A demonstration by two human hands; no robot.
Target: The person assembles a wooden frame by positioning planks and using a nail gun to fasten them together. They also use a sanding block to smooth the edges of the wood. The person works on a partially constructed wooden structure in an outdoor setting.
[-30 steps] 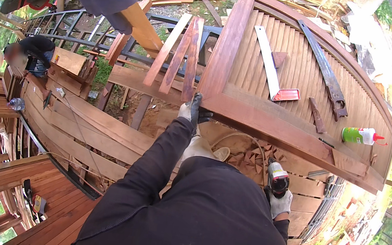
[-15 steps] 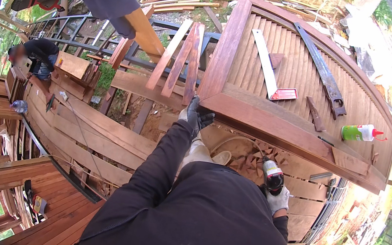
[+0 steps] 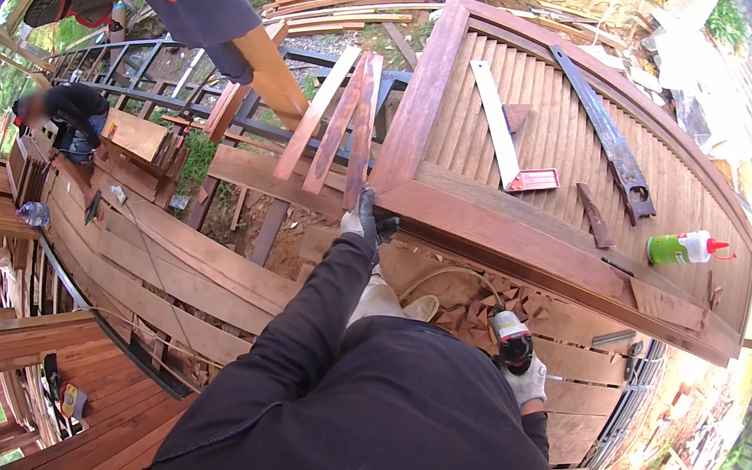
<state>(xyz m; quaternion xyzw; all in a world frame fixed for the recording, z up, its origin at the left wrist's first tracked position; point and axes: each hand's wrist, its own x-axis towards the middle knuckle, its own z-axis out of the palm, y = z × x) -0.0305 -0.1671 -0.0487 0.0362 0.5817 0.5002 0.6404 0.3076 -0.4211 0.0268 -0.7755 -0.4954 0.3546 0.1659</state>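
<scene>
A louvred wooden panel (image 3: pixel 532 220) with a thick reddish-brown frame lies in front of me. My left hand (image 3: pixel 370 219), in a white and dark glove, grips its near left corner, one finger up against the frame and the others curled by the edge. Low on the right, my white-gloved right hand (image 3: pixel 526 383) is closed round a drill-like power tool (image 3: pixel 511 339) with a pale and black body. This tool is held below the panel's near edge; its far end points away from me. Between my hands, a tan cord (image 3: pixel 448 270) loops behind the tool.
On the panel lie a try square (image 3: pixel 497 122), a handsaw (image 3: pixel 606 138), a glue bottle (image 3: pixel 682 248) and wood scraps (image 3: pixel 595 216). Wooden strips (image 3: pixel 339 124) lean left of it. Wood offcuts (image 3: pixel 479 319) cover planks below. Another person (image 3: pixel 76 111) bends over boards at far left.
The whole view has shifted slightly. My right hand and the power tool sit a little lower and further left. The left hand stays at the panel corner, its fingers drawn in slightly.
</scene>
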